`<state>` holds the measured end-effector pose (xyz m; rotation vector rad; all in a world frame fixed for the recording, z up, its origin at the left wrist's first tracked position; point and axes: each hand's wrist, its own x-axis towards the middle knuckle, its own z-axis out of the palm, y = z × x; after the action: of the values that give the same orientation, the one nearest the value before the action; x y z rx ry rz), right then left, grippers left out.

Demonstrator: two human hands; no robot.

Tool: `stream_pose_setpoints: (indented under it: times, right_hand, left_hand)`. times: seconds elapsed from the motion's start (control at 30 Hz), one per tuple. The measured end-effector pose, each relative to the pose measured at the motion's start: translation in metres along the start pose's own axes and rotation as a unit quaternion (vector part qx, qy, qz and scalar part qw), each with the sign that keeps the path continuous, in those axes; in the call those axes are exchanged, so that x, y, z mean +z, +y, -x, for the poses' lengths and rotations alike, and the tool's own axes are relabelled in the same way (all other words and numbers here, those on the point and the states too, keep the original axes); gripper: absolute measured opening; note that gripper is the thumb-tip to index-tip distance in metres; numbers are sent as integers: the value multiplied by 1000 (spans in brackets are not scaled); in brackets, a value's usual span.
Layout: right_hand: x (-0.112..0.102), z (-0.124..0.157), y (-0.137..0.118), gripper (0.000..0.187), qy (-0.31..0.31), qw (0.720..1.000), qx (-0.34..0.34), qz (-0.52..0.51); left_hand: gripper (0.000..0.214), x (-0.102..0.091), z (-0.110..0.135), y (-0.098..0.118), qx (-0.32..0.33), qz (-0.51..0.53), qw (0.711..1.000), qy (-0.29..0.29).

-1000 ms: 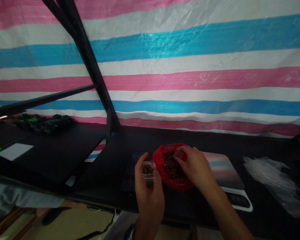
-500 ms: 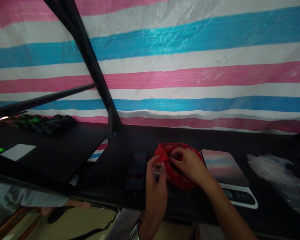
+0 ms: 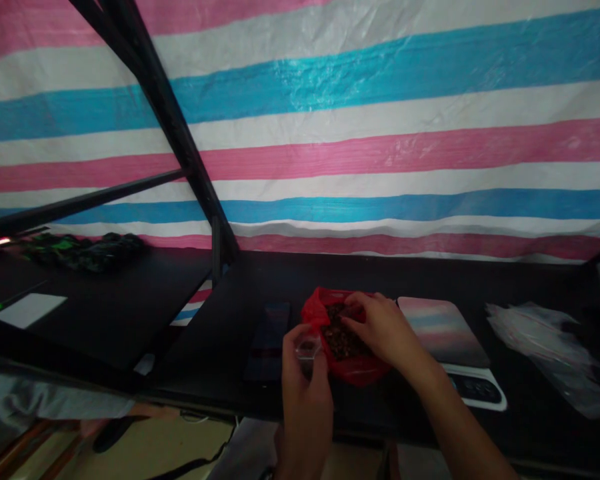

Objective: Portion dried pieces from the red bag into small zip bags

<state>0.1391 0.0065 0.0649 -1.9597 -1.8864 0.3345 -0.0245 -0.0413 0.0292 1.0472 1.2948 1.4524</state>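
Observation:
A red plastic bag (image 3: 365,372) lies open on the black table, with small brown dried bits (image 3: 341,337) inside it. My left hand (image 3: 307,380) is at the bag's left edge, its fingers closed round a small clear plastic bag (image 3: 307,348) whose mouth is held open. Inside the red bag's mouth, my right hand (image 3: 375,323) is over the brown bits with thumb and fingertips pinched together. Whatever lies between those fingertips is too small to make out.
A digital scale (image 3: 445,333) stands just right of the red bag. Farther right lies a pile of clear zip bags (image 3: 545,340). A dark phone (image 3: 269,340) rests to the left. A black metal post (image 3: 180,140) rises behind, and another person's sleeve (image 3: 50,403) shows at lower left.
My left hand has moved slightly down and away from the red bag, with the clear bag in it. More of the brown bits shows now. My right hand remains at the bag's mouth.

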Motion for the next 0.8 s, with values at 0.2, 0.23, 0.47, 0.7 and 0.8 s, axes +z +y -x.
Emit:
stream_pose_setpoints:
  times: [0.2,0.23,0.47,0.7,0.8]
  right_hand:
    - [-7,6,5,28,-15,998,-21,54]
    - [-7,7,5,28,-19,998,-33,42]
    - [-4,15,16,32,-40,995,-57,-66]
    - [-6,14,27,33,-87,973,-37,-210]
    - [-8,15,27,31,-102,960,-19,-259]
  left_hand:
    - [33,12,46,-12,-56,52,995,-62]
    - [33,14,47,-12,-55,62,995,-61]
    - [23,18,27,-4,-23,127,990,-56]
    - [22,24,22,-13,3,136,988,-74]
    - [25,25,18,-14,23,109,991,-80]
